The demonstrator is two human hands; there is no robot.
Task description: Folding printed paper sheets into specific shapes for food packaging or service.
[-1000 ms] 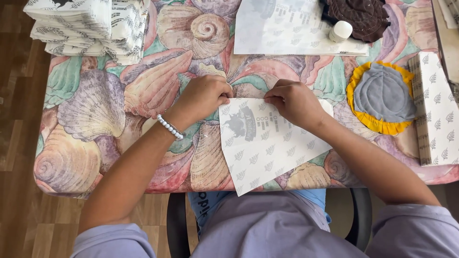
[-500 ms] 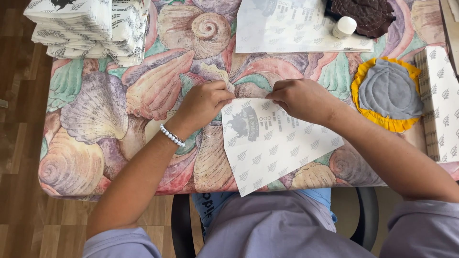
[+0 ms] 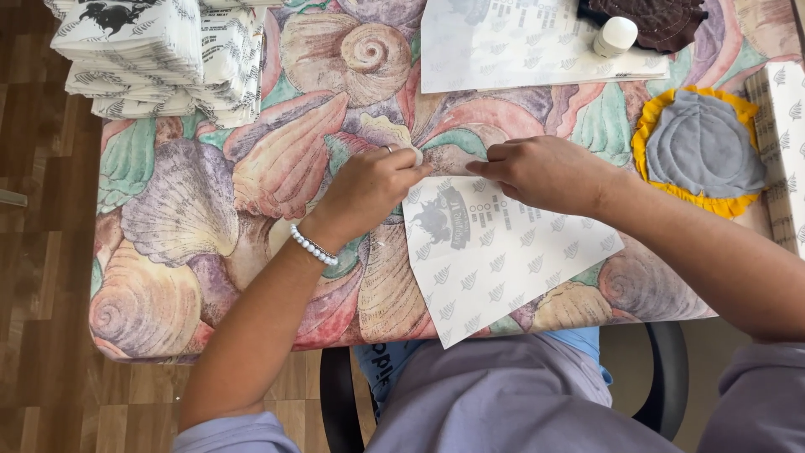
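Both hands, barely shifted, keep pinching the printed paper sheet's (image 3: 495, 260) top edge.

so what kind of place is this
Probably a home craft or packaging table: a seashell-print tablecloth, a stack of folded printed paper bags, and both hands folding a patterned paper sheet.

This looks like a home craft corner or a small packing spot rather than a factory. The worktop (image 3: 210, 218) wears a soft cloth printed with big seashells, over a wooden plank floor (image 3: 33, 252). A stack of folded printed paper bags (image 3: 159, 50) sits at the far corner, flat printed sheets (image 3: 520, 42) lie beyond, and a quilted grey-and-yellow mat (image 3: 700, 151) rests alongside.
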